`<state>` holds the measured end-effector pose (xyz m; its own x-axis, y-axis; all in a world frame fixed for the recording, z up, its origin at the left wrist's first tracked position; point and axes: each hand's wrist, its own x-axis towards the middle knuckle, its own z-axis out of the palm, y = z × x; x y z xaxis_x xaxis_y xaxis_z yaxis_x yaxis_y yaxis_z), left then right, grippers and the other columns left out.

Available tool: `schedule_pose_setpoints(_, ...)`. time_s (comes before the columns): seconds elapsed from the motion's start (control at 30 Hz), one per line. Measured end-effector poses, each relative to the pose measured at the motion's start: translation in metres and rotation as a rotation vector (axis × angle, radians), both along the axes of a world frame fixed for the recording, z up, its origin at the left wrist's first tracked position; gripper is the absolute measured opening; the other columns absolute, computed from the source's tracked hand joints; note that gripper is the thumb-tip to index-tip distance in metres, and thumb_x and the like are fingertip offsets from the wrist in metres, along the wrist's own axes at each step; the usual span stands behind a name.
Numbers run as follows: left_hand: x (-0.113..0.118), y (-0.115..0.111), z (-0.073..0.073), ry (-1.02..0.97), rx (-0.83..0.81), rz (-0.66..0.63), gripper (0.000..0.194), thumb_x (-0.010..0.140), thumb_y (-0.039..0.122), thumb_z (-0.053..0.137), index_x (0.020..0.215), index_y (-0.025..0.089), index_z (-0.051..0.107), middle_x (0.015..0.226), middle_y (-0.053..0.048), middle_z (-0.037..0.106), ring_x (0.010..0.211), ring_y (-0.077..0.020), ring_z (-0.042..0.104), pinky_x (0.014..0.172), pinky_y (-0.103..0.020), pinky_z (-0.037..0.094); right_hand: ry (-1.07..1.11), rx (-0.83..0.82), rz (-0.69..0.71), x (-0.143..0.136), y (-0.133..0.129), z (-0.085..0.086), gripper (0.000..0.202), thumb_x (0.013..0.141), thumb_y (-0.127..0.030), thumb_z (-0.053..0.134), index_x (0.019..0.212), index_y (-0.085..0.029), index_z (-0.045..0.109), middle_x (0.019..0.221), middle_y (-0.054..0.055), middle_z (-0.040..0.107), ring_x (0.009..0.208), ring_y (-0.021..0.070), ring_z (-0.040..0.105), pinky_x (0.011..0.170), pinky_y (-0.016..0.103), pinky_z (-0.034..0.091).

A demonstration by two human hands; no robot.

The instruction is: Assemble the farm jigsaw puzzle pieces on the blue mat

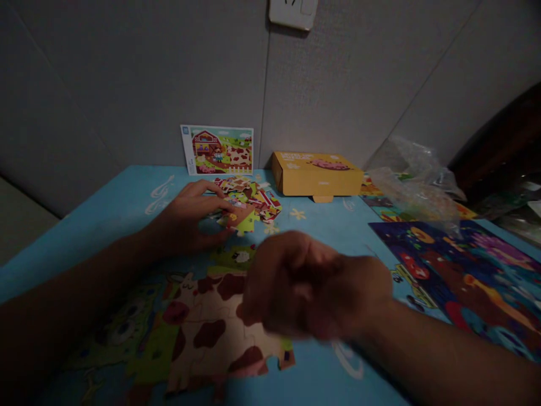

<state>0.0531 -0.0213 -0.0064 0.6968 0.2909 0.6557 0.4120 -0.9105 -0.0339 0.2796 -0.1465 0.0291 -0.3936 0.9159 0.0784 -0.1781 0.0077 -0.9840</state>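
My left hand reaches over the near left side of a heap of loose jigsaw pieces. Its fingers are apart, with the fingertips at the pieces and the thumb lower down. Closer to me, partly joined jigsaw pieces show a white cow with brown patches and a pink muzzle. Above the cow's right side is my right hand, blurred, its fingers curled closed. Anything inside those fingers is hidden. A green piece with a sheep lies between the two hands.
A farm picture card leans on the wall, beside a yellow box. At right lie a dark blue assembled puzzle and a crumpled clear plastic bag. The blue tablecloth is patterned. A wall socket is above.
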Motion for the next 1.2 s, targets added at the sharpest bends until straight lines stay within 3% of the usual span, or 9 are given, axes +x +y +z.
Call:
schedule_pose_setpoints(0.07,0.002,-0.004,0.004,-0.03,0.047,0.003,0.028,0.083,0.036,0.065,0.107,0.021,0.065,0.103,-0.009,0.062,0.101,-0.0229,0.06,0.088,-0.039,0.05,0.114,0.016,-0.102,-0.005,0.018,-0.001,0.019,0.067,-0.037,0.063,0.077,-0.021,0.063,0.045,-0.009,0.03,0.04,0.0062,0.022,0.041,0.023,0.02)
schedule_pose_setpoints(0.17,0.005,-0.011,0.008,-0.082,0.111,0.034,0.049,0.08,0.036,0.07,0.124,0.018,0.058,0.11,-0.013,0.061,0.103,-0.0255,0.06,0.089,-0.041,0.051,0.022,0.123,-0.407,-0.008,0.039,-0.012,0.024,0.071,-0.03,0.069,0.089,-0.019,0.058,0.047,-0.012,0.031,0.043,0.0053,0.02,0.044,0.022,0.017)
schedule_pose_setpoints(0.2,0.006,-0.013,0.009,-0.085,0.125,0.032,0.057,0.08,0.038,0.07,0.131,0.017,0.053,0.112,-0.014,0.061,0.104,-0.0261,0.06,0.089,-0.041,0.051,-0.057,0.124,-0.419,-0.009,0.043,-0.017,0.028,0.074,-0.033,0.069,0.094,-0.018,0.058,0.048,-0.012,0.033,0.044,0.0058,0.023,0.045,0.022,0.018)
schedule_pose_setpoints(0.33,0.009,-0.014,0.008,-0.055,0.129,0.006,0.065,0.081,0.038,0.069,0.139,0.018,0.046,0.111,-0.012,0.062,0.104,-0.0264,0.059,0.088,-0.041,0.051,-0.33,0.128,-0.24,-0.008,0.053,-0.035,0.027,0.082,-0.043,0.061,0.077,-0.016,0.057,0.054,-0.006,0.039,0.047,0.0073,0.03,0.045,0.024,0.021)
schedule_pose_setpoints(0.53,0.009,-0.012,0.006,0.036,-0.047,-0.048,0.049,0.078,0.027,0.07,0.124,0.018,0.058,0.076,-0.001,0.058,0.081,-0.02,0.056,0.076,-0.035,0.048,-0.43,0.272,-0.075,-0.002,0.064,-0.04,0.025,0.087,-0.039,0.054,0.087,-0.015,0.06,0.073,0.001,0.057,0.061,0.0116,0.046,0.057,0.025,0.036)
schedule_pose_setpoints(0.7,0.009,-0.012,0.006,0.02,-0.018,-0.032,0.043,0.076,0.031,0.071,0.116,0.017,0.062,0.08,-0.003,0.057,0.085,-0.0215,0.053,0.075,-0.036,0.046,-0.506,0.302,-0.066,0.0,0.067,-0.04,0.029,0.087,-0.042,0.053,0.086,-0.014,0.062,0.069,0.0,0.055,0.059,0.0119,0.042,0.055,0.024,0.034)
schedule_pose_setpoints(0.97,0.007,-0.006,0.003,0.02,0.077,-0.073,0.039,0.076,0.037,0.07,0.109,0.018,0.064,0.067,0.0,0.056,0.08,-0.0205,0.051,0.072,-0.034,0.041,-0.469,0.259,-0.009,-0.001,0.065,-0.036,0.039,0.084,-0.053,0.057,0.084,-0.014,0.06,0.06,-0.004,0.042,0.052,0.0093,0.032,0.049,0.023,0.026)
schedule_pose_setpoints(1.2,0.006,-0.007,0.005,0.034,0.065,-0.046,0.038,0.077,0.042,0.069,0.107,0.019,0.065,0.066,0.001,0.056,0.08,-0.0205,0.053,0.075,-0.036,0.042,-0.484,0.258,-0.035,0.0,0.067,-0.04,0.034,0.084,-0.05,0.058,0.08,-0.016,0.059,0.06,-0.002,0.048,0.057,0.0126,0.041,0.053,0.024,0.032)
